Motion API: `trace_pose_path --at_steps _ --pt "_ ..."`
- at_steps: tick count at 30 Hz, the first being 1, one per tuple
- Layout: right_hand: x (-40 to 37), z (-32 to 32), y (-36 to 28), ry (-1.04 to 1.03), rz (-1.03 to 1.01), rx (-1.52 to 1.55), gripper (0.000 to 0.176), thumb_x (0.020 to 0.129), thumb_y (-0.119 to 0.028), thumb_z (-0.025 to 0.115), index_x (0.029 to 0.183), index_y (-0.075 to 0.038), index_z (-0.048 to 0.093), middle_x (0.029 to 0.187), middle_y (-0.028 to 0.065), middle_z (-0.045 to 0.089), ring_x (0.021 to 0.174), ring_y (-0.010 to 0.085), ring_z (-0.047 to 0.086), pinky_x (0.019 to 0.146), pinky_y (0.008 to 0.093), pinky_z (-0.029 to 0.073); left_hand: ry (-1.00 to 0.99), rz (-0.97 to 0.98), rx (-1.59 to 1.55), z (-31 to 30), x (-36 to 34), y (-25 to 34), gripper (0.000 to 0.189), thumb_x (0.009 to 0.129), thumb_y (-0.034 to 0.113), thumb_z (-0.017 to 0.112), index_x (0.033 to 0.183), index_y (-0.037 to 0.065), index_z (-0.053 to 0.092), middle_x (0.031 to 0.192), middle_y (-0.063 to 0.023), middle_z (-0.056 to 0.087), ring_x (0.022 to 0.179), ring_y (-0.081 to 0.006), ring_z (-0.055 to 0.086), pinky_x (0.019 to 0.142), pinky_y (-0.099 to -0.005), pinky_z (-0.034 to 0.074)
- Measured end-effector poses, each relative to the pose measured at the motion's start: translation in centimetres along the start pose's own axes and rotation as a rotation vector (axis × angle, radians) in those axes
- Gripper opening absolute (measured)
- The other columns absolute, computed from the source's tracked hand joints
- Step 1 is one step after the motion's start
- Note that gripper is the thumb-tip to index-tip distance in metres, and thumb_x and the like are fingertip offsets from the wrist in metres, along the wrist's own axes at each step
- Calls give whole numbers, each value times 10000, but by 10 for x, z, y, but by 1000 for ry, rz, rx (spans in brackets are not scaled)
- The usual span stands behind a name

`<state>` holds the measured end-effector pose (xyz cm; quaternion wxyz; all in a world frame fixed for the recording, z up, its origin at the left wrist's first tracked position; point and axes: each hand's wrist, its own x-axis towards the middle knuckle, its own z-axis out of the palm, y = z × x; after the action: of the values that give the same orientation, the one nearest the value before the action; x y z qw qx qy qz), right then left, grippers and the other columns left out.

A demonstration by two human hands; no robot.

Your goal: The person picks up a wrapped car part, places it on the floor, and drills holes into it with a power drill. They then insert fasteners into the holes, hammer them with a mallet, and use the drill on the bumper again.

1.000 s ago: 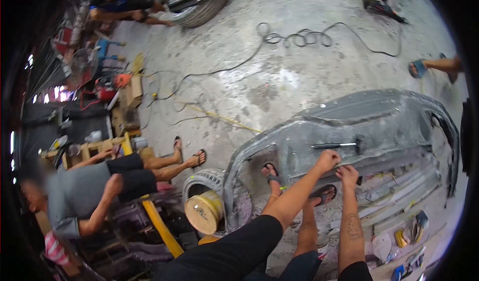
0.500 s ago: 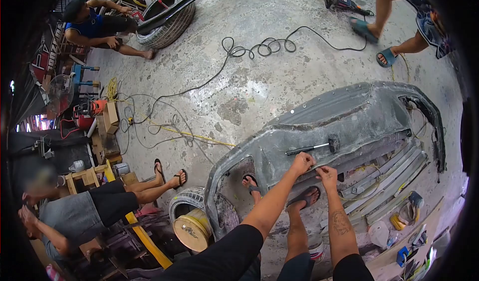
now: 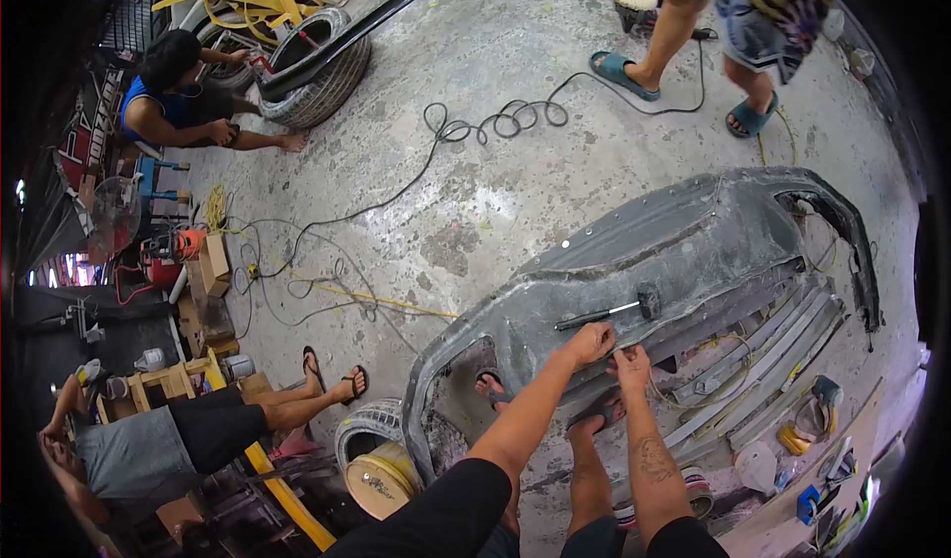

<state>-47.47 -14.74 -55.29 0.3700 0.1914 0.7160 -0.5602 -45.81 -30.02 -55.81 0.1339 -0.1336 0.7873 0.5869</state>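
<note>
Grey moulded shell [image 3: 614, 286], one, long and curved, scuffed: lay before me above the concrete floor [image 3: 495, 202], its far edge bowed outward; what bore its weight I could not make out.

Left hand [image 3: 591, 342], mine: at the shell's near edge, about mid-length, fingers curled in. Right hand [image 3: 630, 368], mine: just beside it, nearer me, fingertips drawn together. Grip: whether either hand pinched the rim or some small piece, I could not tell.

Step in hand, as I judged it: close fingerwork at that near edge, both hands together. Next move, in my judgement, called for a light, steady touch there, with knuckles kept off the hammer.

Hammer [image 3: 596, 315], one, dark-handled: flat on the shell, just beyond my left hand, unheld.

Grey strips [image 3: 763, 360], several: on the floor, off the shell's near edge, toward its right end.

Lidded bucket [image 3: 381, 484], one: near the shell's left end.
</note>
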Motion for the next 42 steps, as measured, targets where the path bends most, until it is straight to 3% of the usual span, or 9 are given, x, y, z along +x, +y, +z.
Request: trace_pose_path --at_steps 7,10,12,14,16,22,35,37,42 --pt "-5 7 17 114 -28 33 194 882 -83 585 1045 12 541 919 95 628 706 187 637 568 303 577 103 -44 87 25 -6 -11 217 880 193 550 949 -13 540 829 -228 632 800 -405 611 709 -444 474" --pt "6 2 43 80 121 533 243 926 -123 561 1094 51 530 973 146 626 786 257 653 720 361 581 178 -44 137 28 -8 -17 270 897 251 510 994 4 555 856 -243 620 849 -434 585 765 -472 462" --pt "-2 -1 39 76 186 703 227 909 -100 583 1081 46 556 1069 163 610 946 269 625 889 397 523 125 -35 75 27 -11 -33 245 884 253 529 883 21 608 857 -202 634 851 -407 593 763 -447 473" --pt "6 -6 53 37 239 902 244 881 -49 608 1098 57 577 1087 145 615 1011 257 601 944 376 492 133 -7 -118 18 -20 -22 248 910 244 549 865 16 636 728 -120 642 643 -209 613 605 -320 483" --pt "14 -7 61 53 292 953 302 868 -41 628 1127 84 534 1094 181 603 1017 304 604 925 396 515 109 -172 -252 15 -25 -22 209 905 199 577 888 4 653 673 -57 622 584 -103 559 559 -257 457" --pt "-13 -14 1 97 586 1001 251 894 -92 617 1088 59 562 1038 136 577 982 251 578 864 379 532 129 -137 -134 -1 -36 -26 158 871 111 600 934 -21 661 681 -27 613 592 -88 546 562 -247 449" --pt "11 -6 45 116 512 1136 164 871 -12 614 1029 26 595 940 111 629 856 223 623 822 338 551 72 39 75 22 -2 8 169 865 117 612 979 0 654 745 -84 643 665 -152 588 642 -274 468" --pt "3 -4 43 96 398 1122 219 846 26 616 1062 24 583 927 102 644 831 223 635 799 339 561 287 44 40 26 0 12 147 863 98 607 982 16 636 782 -84 638 690 -168 595 666 -280 470" --pt "-21 -11 51 59 354 1146 268 820 53 594 1086 20 581 948 99 646 870 215 641 804 355 563 308 121 199 14 24 12 96 876 85 593 953 32 612 799 -75 627 712 -153 582 656 -288 465"
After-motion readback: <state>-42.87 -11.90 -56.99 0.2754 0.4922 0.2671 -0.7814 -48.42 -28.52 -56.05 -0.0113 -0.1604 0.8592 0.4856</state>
